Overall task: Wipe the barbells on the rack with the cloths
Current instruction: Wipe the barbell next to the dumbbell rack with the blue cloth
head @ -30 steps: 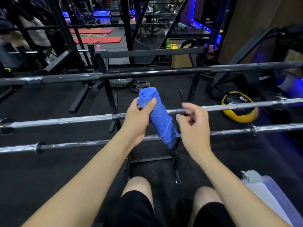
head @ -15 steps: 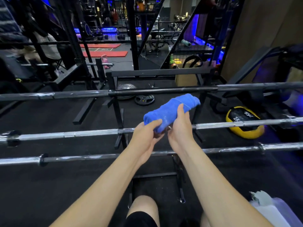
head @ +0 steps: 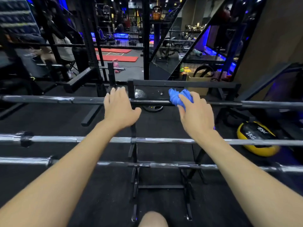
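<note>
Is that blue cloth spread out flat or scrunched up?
Scrunched up: the blue cloth bunches in creased folds under the right hand, pressed on the far barbell.

Soft blue terry cloth [head: 177,97]; scuffed dark metal top barbell [head: 49,99]; shiny chromed lower barbells [head: 98,139]; matt black painted rack [head: 134,177]; matt rubbery floor [head: 82,194].

Far barbell [head: 49,99]: rests across the rack [head: 134,163], farthest from the person.
Middle barbell [head: 155,140]: nearer, under both forearms.
Near barbell [head: 172,165]: closest of the three.
Left hand [head: 118,108]: over the far barbell, left of the cloth [head: 177,96].
Cloth: on the far barbell, under the right hand [head: 195,112].
Medicine ball [head: 257,138]: on the floor, right, beneath the middle barbell.
</note>
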